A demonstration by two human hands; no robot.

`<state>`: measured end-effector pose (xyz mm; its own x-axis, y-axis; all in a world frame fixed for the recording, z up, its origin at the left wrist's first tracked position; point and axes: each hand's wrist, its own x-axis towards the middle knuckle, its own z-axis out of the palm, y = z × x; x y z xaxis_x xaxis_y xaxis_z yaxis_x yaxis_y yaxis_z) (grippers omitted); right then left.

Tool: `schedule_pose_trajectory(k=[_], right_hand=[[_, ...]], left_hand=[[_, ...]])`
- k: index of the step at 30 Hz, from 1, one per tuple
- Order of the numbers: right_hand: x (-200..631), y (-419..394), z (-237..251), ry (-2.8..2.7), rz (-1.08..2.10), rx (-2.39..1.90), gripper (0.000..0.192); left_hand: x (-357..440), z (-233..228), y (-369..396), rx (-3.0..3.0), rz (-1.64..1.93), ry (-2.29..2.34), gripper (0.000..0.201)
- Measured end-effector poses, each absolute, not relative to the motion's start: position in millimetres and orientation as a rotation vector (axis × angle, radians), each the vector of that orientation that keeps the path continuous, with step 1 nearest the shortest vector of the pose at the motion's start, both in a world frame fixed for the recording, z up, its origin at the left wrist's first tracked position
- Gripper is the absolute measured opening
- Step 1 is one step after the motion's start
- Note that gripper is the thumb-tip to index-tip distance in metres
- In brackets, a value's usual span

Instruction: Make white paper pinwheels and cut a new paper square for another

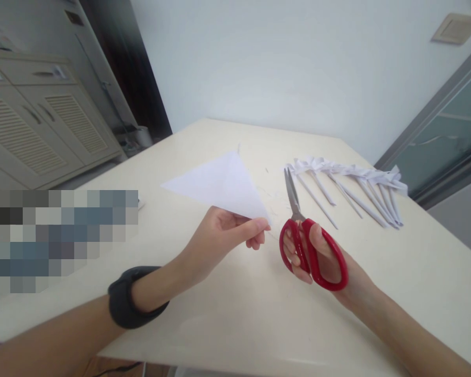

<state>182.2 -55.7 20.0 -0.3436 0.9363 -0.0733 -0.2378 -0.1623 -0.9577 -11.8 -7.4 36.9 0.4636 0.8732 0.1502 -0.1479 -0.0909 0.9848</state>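
Observation:
My left hand [223,235] pinches one corner of a white paper folded into a triangle [223,184], holding it just above the cream table [259,314]. A dark band wraps my left wrist. My right hand [322,256] has its fingers through the red handles of a pair of scissors [302,235]; the steel blades are closed and point away from me, just right of the paper.
A row of several rolled white paper sticks with ruffled tops [353,183] lies on the table at the far right. A beige cabinet [35,120] stands at the left beyond the table. A glass door [447,136] is at the right.

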Motion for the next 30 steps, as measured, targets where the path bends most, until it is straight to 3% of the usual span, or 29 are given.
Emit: schedule_pose_trajectory(k=[15, 20, 30], right_hand=[[180.4, -56.3, 26.7, -1.067, 1.728, -0.832, 0.04], [180.0, -53.4, 30.3, -1.06, 1.803, -0.754, 0.019], [177.0, -55.0, 31.2, -1.236, 1.859, -0.741, 0.025]], left_hand=[[-12.3, 36.5, -8.0, 1.389, 0.99, 0.664, 0.021], [-11.4, 36.9, -8.1, 1.374, 0.999, 0.665, 0.02], [-11.1, 38.9, -8.3, 1.377, 1.012, 0.682, 0.023]])
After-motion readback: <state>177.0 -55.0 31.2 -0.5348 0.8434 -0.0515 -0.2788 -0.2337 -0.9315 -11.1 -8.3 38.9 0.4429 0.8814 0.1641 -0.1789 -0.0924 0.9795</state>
